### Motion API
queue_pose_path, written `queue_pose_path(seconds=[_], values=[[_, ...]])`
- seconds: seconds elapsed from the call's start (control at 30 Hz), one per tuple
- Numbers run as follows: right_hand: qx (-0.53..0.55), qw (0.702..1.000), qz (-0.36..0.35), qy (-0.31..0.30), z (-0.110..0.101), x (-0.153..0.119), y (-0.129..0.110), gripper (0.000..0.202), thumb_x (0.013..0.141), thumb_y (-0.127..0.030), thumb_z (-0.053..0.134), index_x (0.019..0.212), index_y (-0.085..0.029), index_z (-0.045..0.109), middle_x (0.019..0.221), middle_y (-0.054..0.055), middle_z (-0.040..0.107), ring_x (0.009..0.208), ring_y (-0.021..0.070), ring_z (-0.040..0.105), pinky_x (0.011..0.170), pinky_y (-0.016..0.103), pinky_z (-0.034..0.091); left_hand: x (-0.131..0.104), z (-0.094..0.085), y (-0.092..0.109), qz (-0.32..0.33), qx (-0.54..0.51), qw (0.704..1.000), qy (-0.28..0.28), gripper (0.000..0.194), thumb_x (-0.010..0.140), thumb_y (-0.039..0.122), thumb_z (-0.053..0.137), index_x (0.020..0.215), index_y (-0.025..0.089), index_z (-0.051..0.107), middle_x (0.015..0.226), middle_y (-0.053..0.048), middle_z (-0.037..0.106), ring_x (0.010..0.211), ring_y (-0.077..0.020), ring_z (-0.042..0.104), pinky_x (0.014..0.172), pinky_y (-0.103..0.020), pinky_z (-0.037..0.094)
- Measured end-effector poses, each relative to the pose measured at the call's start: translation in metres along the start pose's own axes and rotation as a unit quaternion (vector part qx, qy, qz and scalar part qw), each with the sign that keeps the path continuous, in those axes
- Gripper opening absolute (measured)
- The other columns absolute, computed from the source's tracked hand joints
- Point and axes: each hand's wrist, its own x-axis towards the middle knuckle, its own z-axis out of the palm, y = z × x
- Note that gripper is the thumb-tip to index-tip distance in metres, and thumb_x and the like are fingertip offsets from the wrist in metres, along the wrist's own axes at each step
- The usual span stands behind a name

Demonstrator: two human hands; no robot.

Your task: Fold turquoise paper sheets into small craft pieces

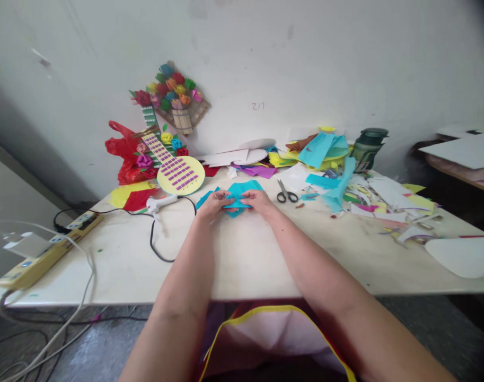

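Observation:
Between my two hands is a piece of turquoise crepe paper, held just over the white table. My left hand pinches its left side, and my right hand grips the right side, fingertips facing each other. More turquoise paper lies on the table right behind the hands, and another bit shows left of my left hand. A pair of scissors with dark handles rests to the right of my right hand. Left of my left hand lies a white hot glue gun with a black cord.
A yellow power strip with plugs and cables runs along the left edge. Paper-flower crafts and a red plastic bag stand back left. Paper scraps cover the right side; a dark green bottle stands behind them.

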Motion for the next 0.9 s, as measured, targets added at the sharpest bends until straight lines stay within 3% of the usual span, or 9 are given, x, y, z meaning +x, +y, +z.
queue_pose_path(seconds=[0.33, 0.57, 0.67, 0.77, 0.9], values=[[0.036, 0.999, -0.023, -0.018, -0.0011, -0.0013, -0.0008, 0.015, 0.059, -0.02, 0.071, 0.073, -0.015, 0.071, 0.051, -0.003, 0.062, 0.04, 0.0079, 0.05, 0.042, 0.021, 0.043, -0.0025, -0.0005, 0.0013, 0.016, -0.039, 0.999, 0.002, 0.031, 0.055, 0.021, 0.08, 0.081, 0.012, 0.066, 0.064, -0.001, 0.067, 0.061, -0.0168, 0.067, 0.062, -0.03, 0.057], [0.064, 0.998, -0.02, -0.022, 0.0005, -0.0057, -0.0069, 0.017, 0.06, -0.011, 0.058, 0.07, -0.014, 0.07, 0.05, -0.002, 0.06, 0.044, 0.0104, 0.053, 0.047, 0.024, 0.048, -0.0019, -0.0024, 0.001, 0.015, -0.047, 0.999, -0.004, 0.028, 0.055, 0.018, 0.075, 0.081, 0.012, 0.066, 0.066, -0.003, 0.068, 0.064, -0.0189, 0.068, 0.065, -0.031, 0.056], [0.07, 0.997, -0.02, -0.033, -0.001, -0.0064, -0.0077, 0.017, 0.061, -0.014, 0.055, 0.069, -0.014, 0.07, 0.05, -0.001, 0.06, 0.045, 0.0119, 0.054, 0.048, 0.026, 0.048, -0.0023, -0.0022, 0.0008, 0.013, -0.044, 0.999, -0.004, 0.026, 0.055, 0.018, 0.074, 0.08, 0.013, 0.067, 0.066, -0.003, 0.068, 0.064, -0.0194, 0.068, 0.066, -0.032, 0.056], [0.07, 0.996, -0.033, -0.042, -0.0018, -0.0067, -0.0073, 0.014, 0.065, -0.024, 0.06, 0.068, -0.015, 0.069, 0.054, -0.001, 0.061, 0.047, 0.0127, 0.055, 0.048, 0.027, 0.049, -0.0027, -0.0014, 0.0008, 0.012, -0.039, 0.999, -0.007, 0.023, 0.055, 0.018, 0.073, 0.077, 0.013, 0.067, 0.066, -0.002, 0.068, 0.063, -0.0189, 0.068, 0.067, -0.033, 0.056], [0.038, 0.998, -0.04, -0.026, -0.0003, -0.0063, -0.0062, 0.016, 0.058, -0.029, 0.073, 0.064, -0.016, 0.065, 0.053, -0.002, 0.06, 0.047, 0.0122, 0.054, 0.048, 0.027, 0.048, -0.0029, 0.0002, 0.0024, 0.002, -0.038, 0.999, -0.007, 0.019, 0.054, 0.018, 0.071, 0.072, 0.012, 0.066, 0.066, -0.003, 0.068, 0.065, -0.0196, 0.068, 0.07, -0.037, 0.056]])
